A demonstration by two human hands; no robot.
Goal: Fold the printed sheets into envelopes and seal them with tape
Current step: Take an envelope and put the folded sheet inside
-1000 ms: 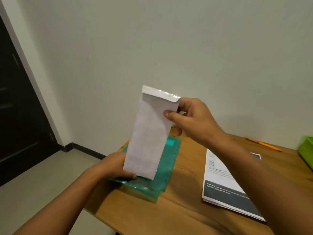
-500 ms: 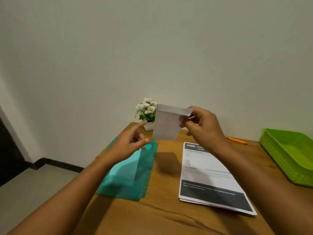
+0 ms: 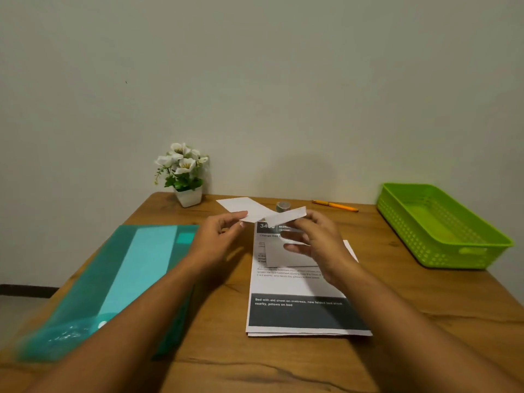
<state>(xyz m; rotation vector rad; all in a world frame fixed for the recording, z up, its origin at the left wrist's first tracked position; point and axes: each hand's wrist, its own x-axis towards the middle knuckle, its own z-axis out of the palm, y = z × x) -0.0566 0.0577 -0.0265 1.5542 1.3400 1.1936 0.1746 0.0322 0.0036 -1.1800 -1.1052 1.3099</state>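
Note:
A white envelope (image 3: 246, 209) hangs nearly flat just above the far end of the stack of printed sheets (image 3: 297, 290), its flap lifted toward the right. My left hand (image 3: 217, 236) pinches the envelope's near left edge. My right hand (image 3: 314, 242) holds the flap end between thumb and fingers, and hides part of the top sheet. A small roll of tape (image 3: 283, 206) stands on the wooden table (image 3: 425, 321) just behind the envelope.
A teal plastic folder (image 3: 122, 279) lies at the left. A green plastic basket (image 3: 436, 225) sits at the right edge. A white pot of flowers (image 3: 185, 174) and an orange pen (image 3: 335, 206) are at the back by the wall.
The envelope has come down from upright to nearly flat over the sheets. My left hand, open half a second ago, now pinches its edge. The view has swung right.

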